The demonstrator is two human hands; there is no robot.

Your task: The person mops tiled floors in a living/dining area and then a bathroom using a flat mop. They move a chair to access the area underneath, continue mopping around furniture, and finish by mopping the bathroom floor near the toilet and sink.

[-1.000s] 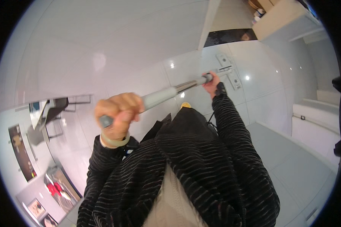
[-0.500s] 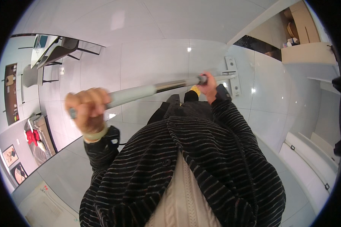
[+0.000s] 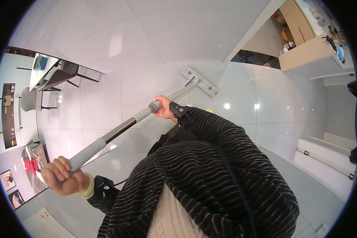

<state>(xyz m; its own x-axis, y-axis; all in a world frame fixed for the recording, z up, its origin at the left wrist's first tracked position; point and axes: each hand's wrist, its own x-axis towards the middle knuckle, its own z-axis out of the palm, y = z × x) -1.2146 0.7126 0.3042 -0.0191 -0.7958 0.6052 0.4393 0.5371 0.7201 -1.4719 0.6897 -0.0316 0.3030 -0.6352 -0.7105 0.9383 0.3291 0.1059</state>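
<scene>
A flat mop (image 3: 121,129) with a grey and silver telescopic pole slants across the view from lower left to upper middle. My left hand (image 3: 63,176) is closed round the thick grey grip at the pole's upper end. Farther along, at a grey collar, my right hand (image 3: 164,109) wraps the pole. The white rectangular mop head (image 3: 199,81) lies on the glossy tiled floor (image 3: 222,131), turned at an angle. Its underside and pad are hidden.
A white wall (image 3: 178,31) rises beyond the mop head. A table (image 3: 43,69) and grey chairs (image 3: 61,73) stand at the left. At the right are a beige cabinet (image 3: 305,53) and a white ledge (image 3: 321,158). A mat (image 3: 43,224) lies lower left.
The mop head has swung left and away, turning on the floor. My right hand has moved left with the pole, and my left hand has come lower and farther left.
</scene>
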